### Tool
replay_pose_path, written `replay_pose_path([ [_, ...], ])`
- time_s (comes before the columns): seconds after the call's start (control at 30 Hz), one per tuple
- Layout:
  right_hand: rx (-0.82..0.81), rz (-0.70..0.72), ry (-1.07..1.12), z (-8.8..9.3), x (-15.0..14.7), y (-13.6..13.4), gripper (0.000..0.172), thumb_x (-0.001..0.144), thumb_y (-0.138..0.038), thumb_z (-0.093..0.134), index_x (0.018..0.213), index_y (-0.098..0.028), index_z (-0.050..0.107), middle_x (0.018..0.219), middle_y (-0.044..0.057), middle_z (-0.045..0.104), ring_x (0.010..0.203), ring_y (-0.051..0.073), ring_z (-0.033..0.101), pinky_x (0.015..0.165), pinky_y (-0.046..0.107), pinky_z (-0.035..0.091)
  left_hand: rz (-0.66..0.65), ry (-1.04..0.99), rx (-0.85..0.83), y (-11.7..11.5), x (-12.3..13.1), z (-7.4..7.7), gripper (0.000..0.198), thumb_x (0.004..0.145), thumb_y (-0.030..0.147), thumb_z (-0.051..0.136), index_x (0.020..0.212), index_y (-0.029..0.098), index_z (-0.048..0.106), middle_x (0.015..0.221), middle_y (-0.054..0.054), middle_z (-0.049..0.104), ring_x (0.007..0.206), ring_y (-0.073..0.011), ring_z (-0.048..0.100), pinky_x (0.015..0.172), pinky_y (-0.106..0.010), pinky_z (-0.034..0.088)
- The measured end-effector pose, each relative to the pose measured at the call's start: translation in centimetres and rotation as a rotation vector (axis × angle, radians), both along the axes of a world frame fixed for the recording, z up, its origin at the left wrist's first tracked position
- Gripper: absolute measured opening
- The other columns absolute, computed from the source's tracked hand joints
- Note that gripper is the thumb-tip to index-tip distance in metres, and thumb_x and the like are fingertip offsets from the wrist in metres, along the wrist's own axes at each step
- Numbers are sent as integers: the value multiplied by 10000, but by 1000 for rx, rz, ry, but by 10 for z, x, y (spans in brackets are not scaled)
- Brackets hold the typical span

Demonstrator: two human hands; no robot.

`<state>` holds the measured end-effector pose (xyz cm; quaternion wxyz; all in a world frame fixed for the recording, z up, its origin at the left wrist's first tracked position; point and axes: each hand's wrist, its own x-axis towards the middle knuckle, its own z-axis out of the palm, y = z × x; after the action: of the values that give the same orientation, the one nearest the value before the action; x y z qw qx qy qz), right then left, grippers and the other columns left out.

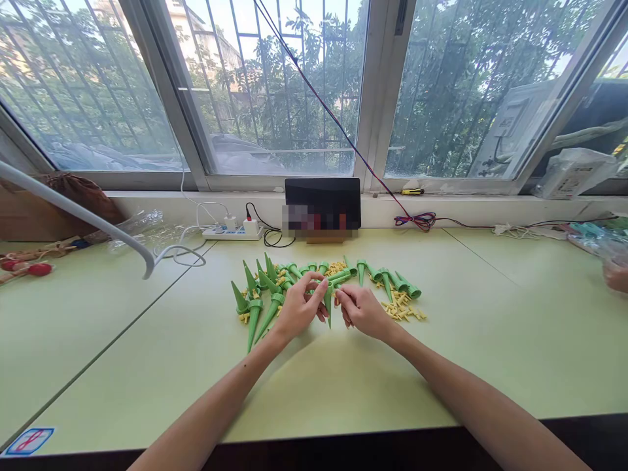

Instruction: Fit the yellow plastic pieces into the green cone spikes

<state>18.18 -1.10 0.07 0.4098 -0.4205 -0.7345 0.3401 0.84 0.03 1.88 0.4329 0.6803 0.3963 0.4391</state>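
My left hand (303,302) grips a green plastic spike (329,306) with its point downward, between thumb and fingers. Close beside it, my right hand (362,307) pinches a small yellow piece (337,298), partly covered by the fingers. Left of my hands lies a cluster of green spikes (254,317), some standing on their wide ends and some lying down. More green spikes (385,281) lie to the right, behind my right hand. Loose small yellow pieces (405,309) are heaped beside these, and another heap of yellow pieces (336,267) shows behind my hands.
A dark screen (322,204) stands at the back against the sill. A power strip (233,231) with plugs and cables is left of it. A white curved tube (78,209) crosses the left side. Another person's hand (616,275) shows at the right edge near plastic bags.
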Motion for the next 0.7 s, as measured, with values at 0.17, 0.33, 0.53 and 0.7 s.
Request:
replay_pose_path([
  [0.17, -3, 14, -1, 2, 0, -1, 340, 1008, -354, 401, 714, -207, 489, 456, -54, 516, 394, 117, 519, 493, 236, 412, 23, -103, -126, 0, 2, 4, 372, 887, 567, 530, 923, 197, 501, 575, 53, 556, 436, -160, 634, 404, -252, 525],
  [0.33, 8, 24, -8, 1, 0, -1, 343, 1008, -353, 400, 711, -207, 486, 456, -54, 516, 400, 114, 515, 502, 233, 411, 18, -137, -160, 1, 2, 4, 362, 871, 556, 564, 895, 202, 497, 564, 63, 542, 430, -154, 625, 415, -263, 539],
  [0.53, 15, 37, 0, 2, 1, -2, 338, 1010, -359, 395, 720, -209, 482, 456, -55, 514, 405, 116, 502, 513, 238, 410, 4, -143, -178, 1, 0, 5, 347, 884, 534, 560, 917, 194, 495, 613, 42, 582, 483, -170, 663, 456, -275, 565],
  [0.7, 39, 50, -2, 2, 1, -3, 339, 1014, -372, 392, 727, -213, 477, 457, -57, 519, 409, 118, 499, 536, 246, 419, 14, -153, -199, 1, 0, 6, 352, 884, 534, 552, 934, 188, 513, 638, 31, 598, 503, -167, 672, 487, -282, 580],
])
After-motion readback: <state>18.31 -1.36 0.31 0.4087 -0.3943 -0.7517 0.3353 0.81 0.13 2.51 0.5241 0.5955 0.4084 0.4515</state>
